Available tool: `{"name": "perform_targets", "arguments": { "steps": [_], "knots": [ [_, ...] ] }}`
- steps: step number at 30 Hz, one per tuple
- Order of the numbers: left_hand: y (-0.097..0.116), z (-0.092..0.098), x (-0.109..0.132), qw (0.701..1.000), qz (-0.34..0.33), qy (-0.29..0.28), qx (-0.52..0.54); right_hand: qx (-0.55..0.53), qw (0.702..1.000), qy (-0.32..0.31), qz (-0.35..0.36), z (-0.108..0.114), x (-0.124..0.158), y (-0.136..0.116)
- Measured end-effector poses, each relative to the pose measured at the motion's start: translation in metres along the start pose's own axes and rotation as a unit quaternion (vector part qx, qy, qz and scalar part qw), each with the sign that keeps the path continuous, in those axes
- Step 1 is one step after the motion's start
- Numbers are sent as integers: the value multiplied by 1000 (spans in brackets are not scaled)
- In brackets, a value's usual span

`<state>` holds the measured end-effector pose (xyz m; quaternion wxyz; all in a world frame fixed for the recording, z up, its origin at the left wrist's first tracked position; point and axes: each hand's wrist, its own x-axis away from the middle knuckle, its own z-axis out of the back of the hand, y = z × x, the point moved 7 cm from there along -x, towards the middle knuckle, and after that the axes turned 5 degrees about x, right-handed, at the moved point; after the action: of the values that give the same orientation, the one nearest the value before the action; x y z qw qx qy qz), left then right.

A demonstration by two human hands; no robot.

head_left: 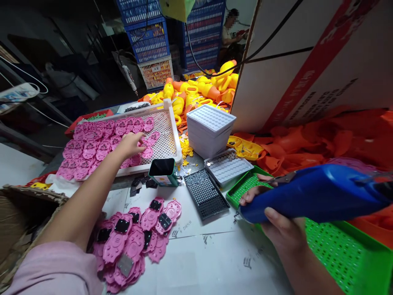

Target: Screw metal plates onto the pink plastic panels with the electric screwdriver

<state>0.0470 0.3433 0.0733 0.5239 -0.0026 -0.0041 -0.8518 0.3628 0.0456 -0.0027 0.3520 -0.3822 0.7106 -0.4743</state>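
My left hand (132,144) reaches into a white perforated tray (176,141), fingers apart, the tips at a pink plastic casing part (147,153). Rows of similar pink parts lie in the tray, partly hidden by my arm. My right hand (282,227) is wrapped round a blue electric screwdriver (310,196) with a metal lever along its side; its bit does not show. On the table in front of me lies a heap of pink casing parts (135,237), several with black square pieces on them. A black perforated screw tray (207,194) holds small screws between my hands.
A dark green container (162,170) stands by black square pieces (143,184). Stacked white trays (210,131) rise behind a white tray of small round pieces (229,166). Green baskets (344,254) sit right, below orange parts and a large carton (285,82). Another person sits far back.
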Motion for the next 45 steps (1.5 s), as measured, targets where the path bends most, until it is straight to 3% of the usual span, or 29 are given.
{"name": "perform_targets", "arguments": {
  "steps": [3,7,10,13,17,21,24,27,30,33,37,40,42,44,45],
  "knots": [
    [3,19,6,1000,-6,14,21,-2,1000,0,2,-2,-1,-2],
    [15,57,21,999,-11,36,38,-7,1000,1,1,-3,-2,-2],
    [38,82,44,997,-39,50,32,-11,1000,3,-2,-3,-2,-1],
    [75,88,78,993,-104,53,10,-14,1000,3,-4,-4,-3,-1],
    [135,74,134,972,-227,55,30,-20,1000,9,-3,-5,-3,-3],
    [195,50,188,926,-371,51,45,-21,1000,16,0,-5,-2,-7],
    [227,16,218,900,-433,25,42,-23,1000,17,8,-5,-1,-8],
    [244,-28,235,895,-444,-23,34,-24,999,16,16,-5,0,-9],
    [250,-64,244,896,-440,-56,20,-27,999,9,17,-5,1,-9],
    [248,-82,246,894,-445,-55,10,-31,999,3,17,-6,4,-10],
    [244,-87,247,895,-444,-40,13,-30,999,0,21,-7,4,-10],
    [239,-74,243,896,-435,-68,55,-30,999,7,35,-6,1,-10],
    [221,-62,228,921,-364,-115,74,-33,998,14,49,-5,-2,-10],
    [179,-53,201,968,-193,-150,48,-36,997,20,59,-4,-3,-10],
    [156,-45,188,981,-130,-139,30,-39,997,23,62,-4,-4,-11]
  ]
}}
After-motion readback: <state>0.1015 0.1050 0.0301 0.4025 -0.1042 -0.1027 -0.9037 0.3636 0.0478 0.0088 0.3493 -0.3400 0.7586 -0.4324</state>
